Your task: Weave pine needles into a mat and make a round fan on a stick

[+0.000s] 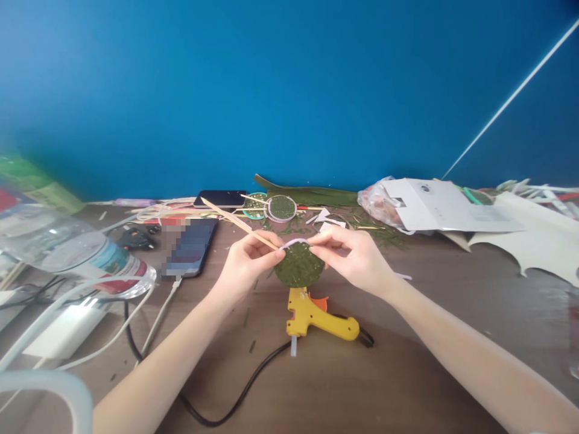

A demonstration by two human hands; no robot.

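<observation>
Held above the table, between both hands: a green woven disc (298, 266). Left hand (246, 262) pinched shut on disc edge and thin wooden stick (237, 222) together; right hand (357, 253) pinching a pale strip (294, 242) along the top rim. Best pressed down little by little, kept snug to the rim (yellow glue gun (316, 316) just below both hands).

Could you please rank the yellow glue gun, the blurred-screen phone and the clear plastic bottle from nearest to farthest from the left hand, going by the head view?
From the left hand:
1. Yellow glue gun, just below, toward the person.
2. Blurred-screen phone, to the left on the table.
3. Clear plastic bottle, far left.
</observation>
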